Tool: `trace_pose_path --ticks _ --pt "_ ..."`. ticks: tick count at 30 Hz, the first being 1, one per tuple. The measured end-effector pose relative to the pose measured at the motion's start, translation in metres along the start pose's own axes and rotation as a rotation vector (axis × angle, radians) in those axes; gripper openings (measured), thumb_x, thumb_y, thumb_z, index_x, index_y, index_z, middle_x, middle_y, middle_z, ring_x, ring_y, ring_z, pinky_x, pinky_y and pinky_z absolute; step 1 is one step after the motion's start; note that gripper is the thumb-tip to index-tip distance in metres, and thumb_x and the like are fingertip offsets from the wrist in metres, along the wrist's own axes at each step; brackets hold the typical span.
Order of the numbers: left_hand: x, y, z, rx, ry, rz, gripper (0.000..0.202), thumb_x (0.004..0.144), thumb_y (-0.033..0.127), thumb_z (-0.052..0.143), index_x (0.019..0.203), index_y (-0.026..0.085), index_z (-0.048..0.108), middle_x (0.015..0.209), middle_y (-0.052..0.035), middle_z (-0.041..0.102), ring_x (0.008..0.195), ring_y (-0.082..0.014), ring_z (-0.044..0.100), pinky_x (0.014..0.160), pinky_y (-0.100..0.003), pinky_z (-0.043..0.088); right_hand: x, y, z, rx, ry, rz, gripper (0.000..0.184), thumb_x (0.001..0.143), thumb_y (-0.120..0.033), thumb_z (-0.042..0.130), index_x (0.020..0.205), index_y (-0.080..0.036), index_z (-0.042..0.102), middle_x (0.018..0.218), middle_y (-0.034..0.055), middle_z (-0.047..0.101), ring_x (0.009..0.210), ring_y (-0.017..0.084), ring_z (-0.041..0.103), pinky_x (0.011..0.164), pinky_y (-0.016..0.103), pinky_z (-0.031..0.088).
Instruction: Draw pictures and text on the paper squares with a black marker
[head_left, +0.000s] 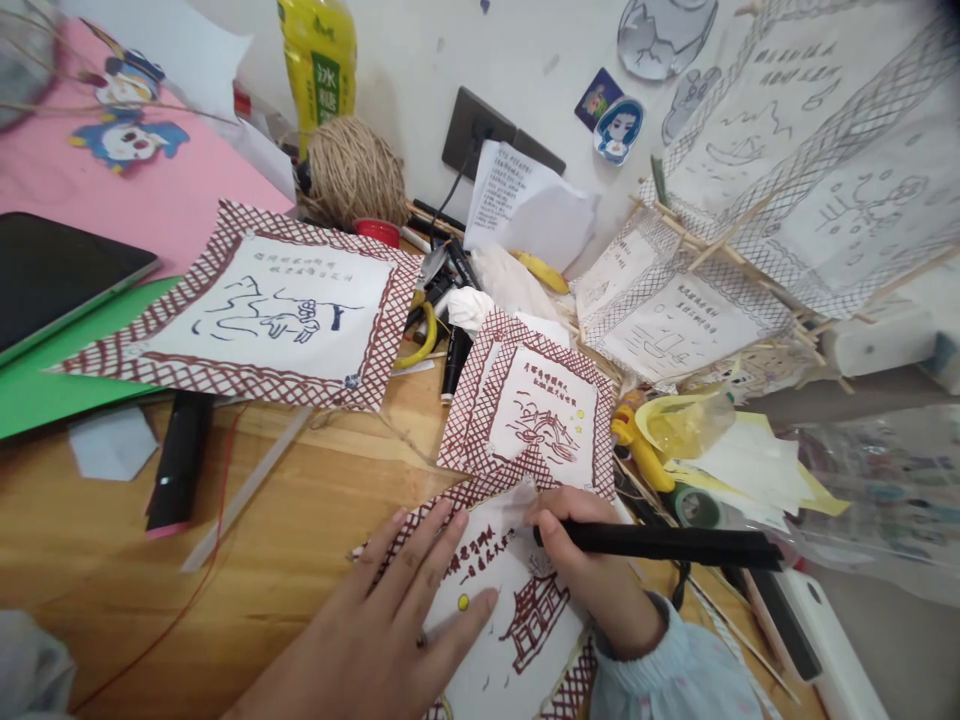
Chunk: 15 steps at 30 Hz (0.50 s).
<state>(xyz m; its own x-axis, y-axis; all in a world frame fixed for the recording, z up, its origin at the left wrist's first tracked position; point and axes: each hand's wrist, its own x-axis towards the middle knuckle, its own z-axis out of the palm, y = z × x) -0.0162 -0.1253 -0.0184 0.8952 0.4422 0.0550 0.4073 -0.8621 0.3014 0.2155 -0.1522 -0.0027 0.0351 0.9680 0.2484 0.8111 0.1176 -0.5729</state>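
My left hand [409,590] lies flat, fingers spread, on a paper sheet [480,680] with a brown lattice border. On that sheet are a brown pavilion drawing, a small yellow circle and handwritten characters. My right hand [574,545] grips a long black marker [667,545], its writing end close to the characters; the exact contact of the tip is hidden by my fingers. Just beyond is a smaller lattice-bordered picture [540,410] with a bridge drawing. Farther left lies another bordered picture [281,305] with dark line drawings.
A twine ball [354,170] and a yellow-green bottle [319,70] stand near the wall. Several markers are heaped around a yellow ring-shaped handle [420,340]. A paper-and-stick lantern [697,250] is at right, above a yellow glue gun [641,445]. A tablet [60,280] lies left.
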Motion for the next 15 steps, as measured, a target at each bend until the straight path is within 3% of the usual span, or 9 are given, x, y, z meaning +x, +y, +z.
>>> trace_pose_path --ticks 4,11,15 --pt "0.0004 0.0040 -0.0018 0.001 -0.004 0.002 0.065 0.080 0.040 0.073 0.140 0.032 0.048 0.151 -0.0151 0.034 0.143 -0.0380 0.019 0.114 -0.060 0.012 0.0016 -0.0024 0.0008 0.025 0.002 -0.014 0.031 0.088 -0.027 0.049 0.058 -0.021 0.058 0.057 0.0017 0.064 0.055 0.016 0.061 0.054 0.027 0.048" --pt "0.0002 -0.0011 0.0038 -0.022 -0.011 -0.010 0.055 0.088 0.043 0.065 0.139 0.039 0.045 0.152 -0.0100 0.033 0.143 -0.0332 0.023 0.115 -0.056 0.013 0.0024 -0.0020 0.0010 0.064 -0.002 0.007 0.034 0.089 -0.029 0.049 0.057 -0.021 0.057 0.056 0.0011 0.062 0.055 0.016 0.058 0.054 0.027 0.048" --pt "-0.0001 -0.0009 0.0035 -0.012 -0.005 -0.001 0.058 0.086 0.041 0.067 0.140 0.037 0.045 0.153 -0.0109 0.031 0.144 -0.0346 0.020 0.114 -0.058 0.013 0.0040 -0.0031 -0.0006 0.079 -0.014 0.013 0.031 0.088 -0.026 0.049 0.058 -0.021 0.058 0.055 0.0006 0.061 0.054 0.016 0.058 0.054 0.026 0.047"
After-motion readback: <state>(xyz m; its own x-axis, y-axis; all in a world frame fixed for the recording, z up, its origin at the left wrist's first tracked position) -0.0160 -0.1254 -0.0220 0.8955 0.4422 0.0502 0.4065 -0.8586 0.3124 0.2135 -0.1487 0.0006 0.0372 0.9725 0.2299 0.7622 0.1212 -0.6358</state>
